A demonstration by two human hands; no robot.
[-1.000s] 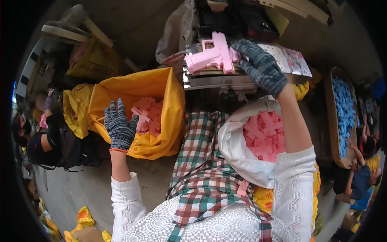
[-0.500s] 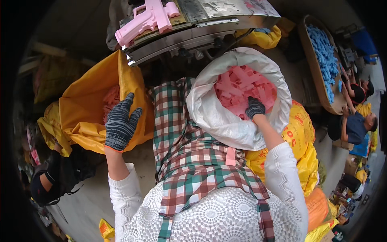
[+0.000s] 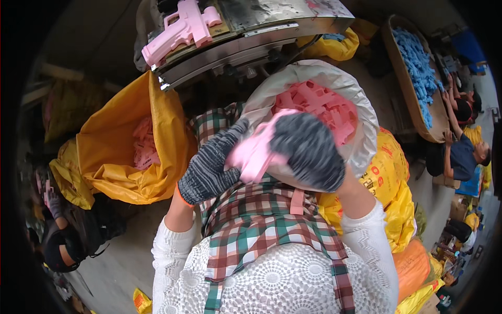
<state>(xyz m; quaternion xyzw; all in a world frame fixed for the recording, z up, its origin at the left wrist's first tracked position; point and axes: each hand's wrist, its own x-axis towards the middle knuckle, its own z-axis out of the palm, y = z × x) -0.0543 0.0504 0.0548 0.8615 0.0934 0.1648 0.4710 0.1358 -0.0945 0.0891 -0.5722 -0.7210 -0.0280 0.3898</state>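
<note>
In front of my apron, a pink plastic toy pistol, smeared by motion, lies between my two gloved hands. My right hand is closed round its right side, the fingers blurred. My left hand has thumb and fingers around its left end. Just beyond, a white woven sack gapes, with pink toy pistol pieces heaped inside. To the left stands an open yellow sack with a few pink pieces low in it.
Ahead is a metal machine table with another pink toy pistol on its edge. Filled yellow bags lean at my right. Farther right, people sit by a long tray of blue pieces. Another worker's gloved hand shows far left.
My right hand has come out of the white sack with a pink toy pistol, toward my body. My left hand has moved right from the yellow sack to meet it.
</note>
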